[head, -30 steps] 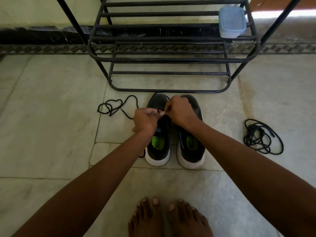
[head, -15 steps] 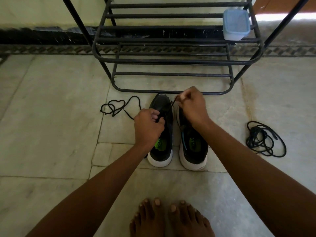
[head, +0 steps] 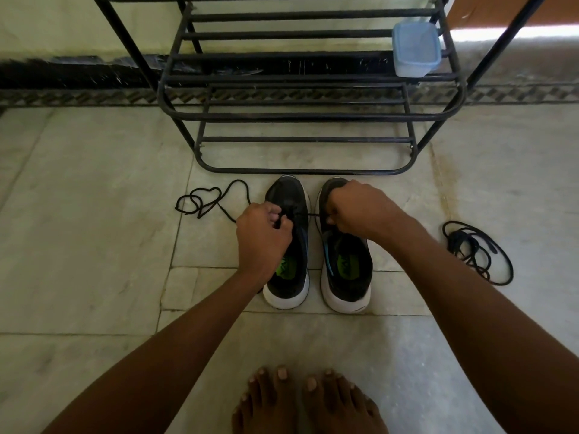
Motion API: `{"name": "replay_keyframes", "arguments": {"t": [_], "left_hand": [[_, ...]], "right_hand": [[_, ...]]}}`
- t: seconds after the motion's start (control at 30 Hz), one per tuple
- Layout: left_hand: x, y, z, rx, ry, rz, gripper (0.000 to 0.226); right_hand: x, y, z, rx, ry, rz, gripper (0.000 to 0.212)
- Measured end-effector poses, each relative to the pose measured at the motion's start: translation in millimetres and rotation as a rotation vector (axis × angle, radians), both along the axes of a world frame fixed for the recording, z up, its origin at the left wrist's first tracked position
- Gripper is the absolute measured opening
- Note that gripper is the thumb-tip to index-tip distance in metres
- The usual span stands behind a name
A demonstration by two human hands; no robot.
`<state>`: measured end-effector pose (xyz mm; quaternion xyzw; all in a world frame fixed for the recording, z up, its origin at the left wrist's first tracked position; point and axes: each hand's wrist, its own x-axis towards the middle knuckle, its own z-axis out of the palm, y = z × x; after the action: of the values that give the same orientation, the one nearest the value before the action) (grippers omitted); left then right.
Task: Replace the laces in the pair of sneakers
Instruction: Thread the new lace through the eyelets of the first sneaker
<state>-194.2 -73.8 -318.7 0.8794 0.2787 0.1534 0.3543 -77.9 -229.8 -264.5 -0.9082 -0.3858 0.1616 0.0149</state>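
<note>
Two black sneakers with white soles stand side by side on the floor, toes toward the rack: the left sneaker (head: 289,195) and the right sneaker (head: 347,270). My left hand (head: 261,236) sits over the left sneaker's lacing area and pinches a black lace (head: 315,215). The lace runs taut to my right hand (head: 360,211), which grips its other part above the right sneaker's toe. The lace's loose tail (head: 206,198) lies in loops on the floor to the left.
A black metal shoe rack (head: 300,120) stands just beyond the sneakers, with a clear plastic container (head: 413,51) on a shelf. A second bundle of black lace (head: 476,249) lies on the floor at right. My bare feet (head: 310,402) are at the bottom.
My right hand has come down and toward me from above the rack's base, pulling the lace taut sideways. My left hand stayed on the left sneaker.
</note>
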Motion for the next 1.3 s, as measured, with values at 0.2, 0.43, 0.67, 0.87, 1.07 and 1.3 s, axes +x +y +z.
{"name": "replay_keyframes", "arguments": {"t": [0.2,0.43,0.67,0.87,1.07,1.3], "left_hand": [[-13.1,-5.3,2.6,0.092,0.093,-0.103,0.036],[-21.4,-3.7,-0.8,0.138,0.092,-0.086,0.028],[-27.4,-1.6,-13.3,0.163,0.119,-0.028,0.019],[-24.1,-2.1,-15.1,0.182,0.135,-0.076,0.014],[-23.8,-1.3,-12.0,0.104,0.101,-0.035,0.018],[-26.6,2.4,-14.5,0.108,0.04,-0.073,0.009]], "right_hand": [[0.0,-4.4,9.2,1.11,0.346,-0.485,0.017],[3.4,-4.5,12.1,0.781,0.398,-0.451,0.018],[1.6,2.3,27.9,-0.007,0.02,0.007,0.02],[10.5,-8.1,41.4,0.397,0.182,-0.004,0.016],[5.0,-4.1,30.5,0.398,0.233,-0.006,0.01],[-12.7,1.0,23.7,0.336,0.541,0.137,0.01]]}}
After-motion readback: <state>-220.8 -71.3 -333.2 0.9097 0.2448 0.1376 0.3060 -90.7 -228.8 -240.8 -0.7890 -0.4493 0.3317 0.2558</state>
